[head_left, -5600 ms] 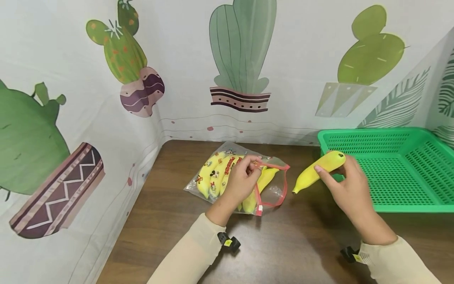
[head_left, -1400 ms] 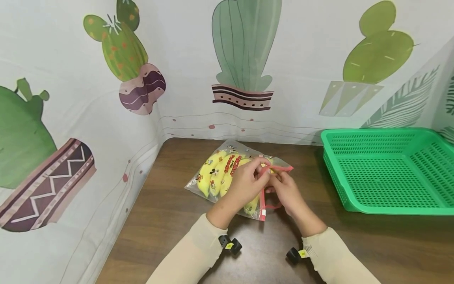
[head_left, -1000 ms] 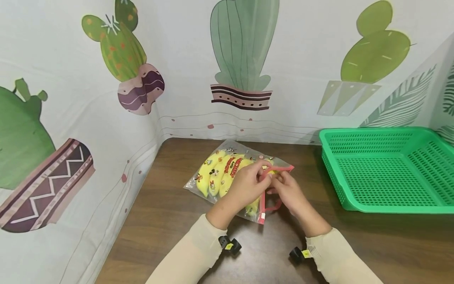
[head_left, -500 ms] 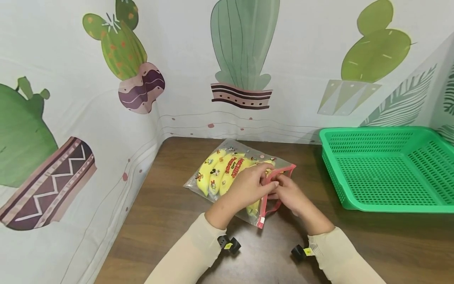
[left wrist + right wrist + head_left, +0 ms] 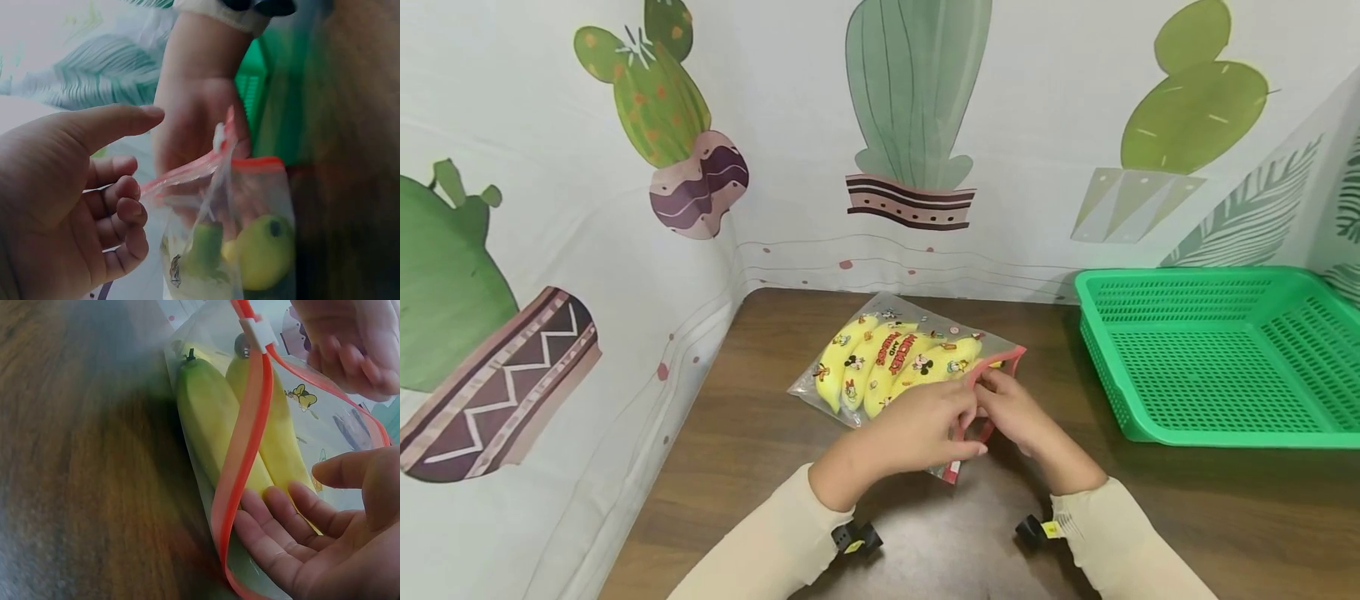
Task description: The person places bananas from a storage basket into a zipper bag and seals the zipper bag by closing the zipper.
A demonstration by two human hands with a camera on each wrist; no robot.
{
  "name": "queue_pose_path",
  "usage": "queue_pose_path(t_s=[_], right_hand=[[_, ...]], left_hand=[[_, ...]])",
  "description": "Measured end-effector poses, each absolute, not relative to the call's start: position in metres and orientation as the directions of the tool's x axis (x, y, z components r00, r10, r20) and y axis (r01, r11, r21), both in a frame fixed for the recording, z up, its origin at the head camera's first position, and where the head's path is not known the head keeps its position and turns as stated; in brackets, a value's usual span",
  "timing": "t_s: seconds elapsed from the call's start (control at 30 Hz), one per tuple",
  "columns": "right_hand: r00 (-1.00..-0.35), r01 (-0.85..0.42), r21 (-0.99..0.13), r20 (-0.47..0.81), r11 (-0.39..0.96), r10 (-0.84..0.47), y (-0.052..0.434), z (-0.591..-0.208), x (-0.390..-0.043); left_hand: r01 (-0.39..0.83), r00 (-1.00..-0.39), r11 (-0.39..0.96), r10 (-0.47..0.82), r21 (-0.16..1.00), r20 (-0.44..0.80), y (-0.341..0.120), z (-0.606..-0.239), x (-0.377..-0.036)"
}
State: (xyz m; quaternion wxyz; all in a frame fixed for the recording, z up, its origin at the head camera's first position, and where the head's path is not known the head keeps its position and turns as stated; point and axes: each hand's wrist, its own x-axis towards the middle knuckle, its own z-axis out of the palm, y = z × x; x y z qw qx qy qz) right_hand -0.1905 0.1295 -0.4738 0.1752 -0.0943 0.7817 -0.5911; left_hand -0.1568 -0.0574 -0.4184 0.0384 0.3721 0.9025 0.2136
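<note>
A clear zip bag with a red zip edge and cartoon print lies on the table with several yellow bananas in it. My right hand reaches into the bag's mouth. In the right wrist view its fairly straight fingers touch the ends of two bananas, one greenish. My left hand is over the bag's near side by the zip edge. The left wrist view shows that hand's fingers loosely curled, thumb out, holding nothing. A white slider sits at one end of the zip.
A green plastic basket with perforated walls stands at the right of the brown wooden table. A white cloth printed with cacti hangs behind and at the left.
Earlier my right hand held a banana near the basket; now it reaches into the bag without that grip. My left hand has let go of the zip edge and moved nearer.
</note>
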Motion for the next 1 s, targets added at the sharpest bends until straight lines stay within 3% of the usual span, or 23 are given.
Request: queue_pose_path(t_s=[0.4, 0.73, 1.0], right_hand=[[-0.925, 0.034, -0.965, -0.13, 0.262, -0.357, 0.124, -0.476, -0.189], [-0.931, 0.033, -0.96, -0.131, 0.277, -0.342, 0.123, -0.48, -0.189], [-0.927, 0.033, -0.956, -0.138, 0.291, -0.349, 0.123, -0.478, -0.188]], left_hand=[[0.75, -0.656, 0.65, 0.755, 0.125, 0.015, -0.057, -0.425, -0.127], [0.761, -0.649, 0.648, 0.761, 0.035, 0.019, -0.058, -0.437, -0.12], [0.731, -0.68, 0.682, 0.729, -0.002, 0.075, -0.058, -0.44, -0.112]])
